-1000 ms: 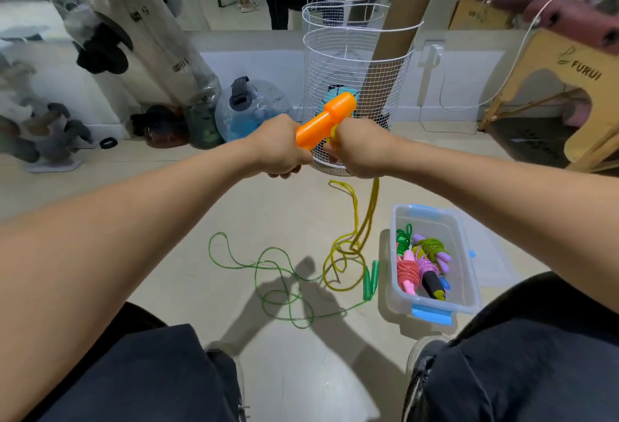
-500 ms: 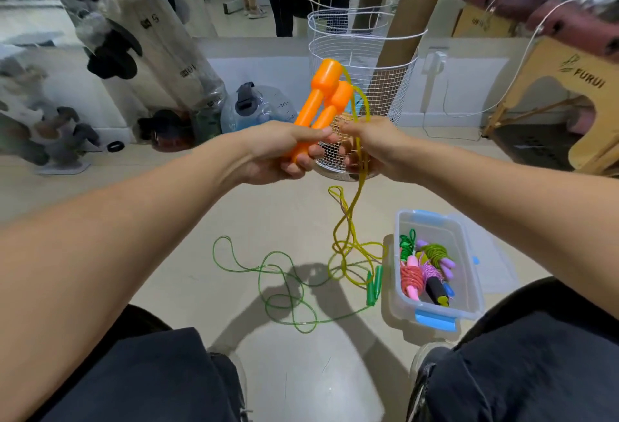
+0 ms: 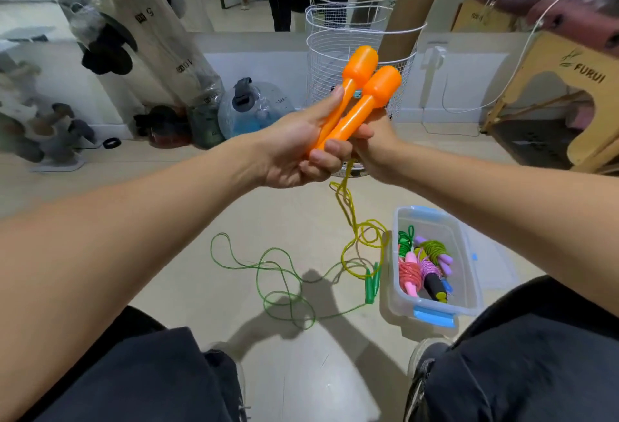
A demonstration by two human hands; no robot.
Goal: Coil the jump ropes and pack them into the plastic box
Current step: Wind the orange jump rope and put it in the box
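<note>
My left hand (image 3: 294, 146) grips two orange jump-rope handles (image 3: 365, 86) side by side, their thick ends pointing up. My right hand (image 3: 378, 146) sits just behind and below them, holding the yellow rope (image 3: 348, 207) where it leaves the handles; its fingers are mostly hidden. The yellow rope hangs down to loose loops on the floor. A green jump rope (image 3: 278, 274) lies uncoiled on the floor, its green handles (image 3: 372, 282) beside the clear plastic box (image 3: 469, 274). The box holds several coiled ropes in pink, green and black.
A white wire basket (image 3: 331, 53) with a cardboard tube stands straight ahead by the wall. Plastic-wrapped bags and a water jug (image 3: 254, 110) line the wall at left. A wooden stool (image 3: 569, 93) stands at right. My knees frame the bottom of the view.
The two orange handles have been brought together and tilted upright in my left hand. My right hand slid down below them onto the yellow rope, lifting more of it off the floor.
</note>
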